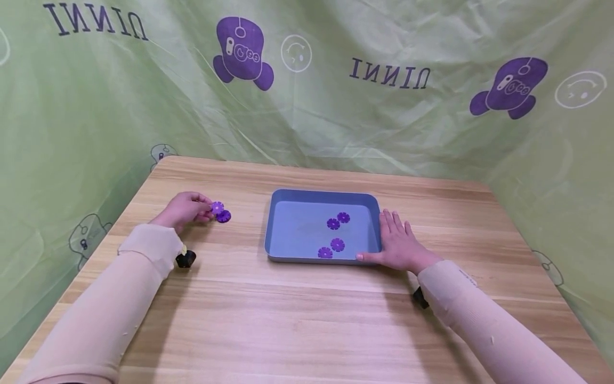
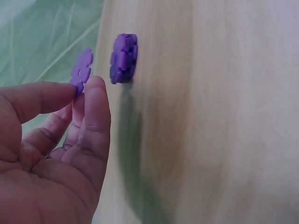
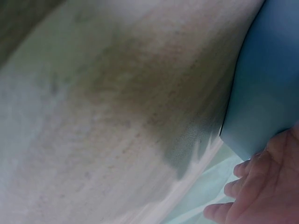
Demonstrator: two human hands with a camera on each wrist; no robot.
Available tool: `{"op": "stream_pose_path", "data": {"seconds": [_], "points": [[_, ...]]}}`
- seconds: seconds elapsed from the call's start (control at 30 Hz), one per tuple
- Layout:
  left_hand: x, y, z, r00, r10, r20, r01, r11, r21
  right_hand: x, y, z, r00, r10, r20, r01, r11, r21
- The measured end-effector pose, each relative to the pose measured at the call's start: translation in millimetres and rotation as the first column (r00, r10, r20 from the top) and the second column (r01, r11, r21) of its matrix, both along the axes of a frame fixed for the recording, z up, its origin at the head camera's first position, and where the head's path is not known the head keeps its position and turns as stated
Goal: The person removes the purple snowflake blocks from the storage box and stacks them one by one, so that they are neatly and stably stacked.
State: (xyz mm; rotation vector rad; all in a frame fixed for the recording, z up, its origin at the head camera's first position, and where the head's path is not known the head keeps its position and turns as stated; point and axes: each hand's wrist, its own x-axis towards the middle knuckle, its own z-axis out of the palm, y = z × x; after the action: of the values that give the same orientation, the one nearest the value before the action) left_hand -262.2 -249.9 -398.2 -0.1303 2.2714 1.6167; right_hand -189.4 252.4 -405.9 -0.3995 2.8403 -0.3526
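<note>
Purple disc [image 2: 83, 67] being pinched by left hand [image 1: 186, 209] near disc stack [image 2: 124, 59]; right hand [image 1: 399, 244], fingers straight, touching side of blue tray [image 1: 322, 196].

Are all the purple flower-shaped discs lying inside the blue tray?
No, the left hand pinches one purple flower-shaped disc outside the blue tray.

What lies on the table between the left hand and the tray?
Near the left hand, a stack of purple discs; then bare wood to the tray, in the head view.
</note>
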Motion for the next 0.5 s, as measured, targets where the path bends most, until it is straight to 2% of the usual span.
{"op": "stream_pose_path", "data": {"seconds": [0.2,0.4,0.5], "points": [[-0.7,-1.2,-6.6,0.999,0.017,0.032,-0.019,0.998,0.055,-0.4,-0.9,1.3,1.0,-0.001,0.006,0.001,1.0,-0.002],[-0.3,-1.0,-8.8,0.998,0.029,0.055,-0.033,0.997,0.064,-1.0,-1.5,2.9,1.0,-0.01,0.028,0.01,1.0,0.0],[-0.5,-0.5,-9.7,0.998,0.016,0.06,-0.019,0.999,0.049,-2.0,-0.8,1.3,0.999,-0.011,0.03,0.012,1.0,-0.002]]}}
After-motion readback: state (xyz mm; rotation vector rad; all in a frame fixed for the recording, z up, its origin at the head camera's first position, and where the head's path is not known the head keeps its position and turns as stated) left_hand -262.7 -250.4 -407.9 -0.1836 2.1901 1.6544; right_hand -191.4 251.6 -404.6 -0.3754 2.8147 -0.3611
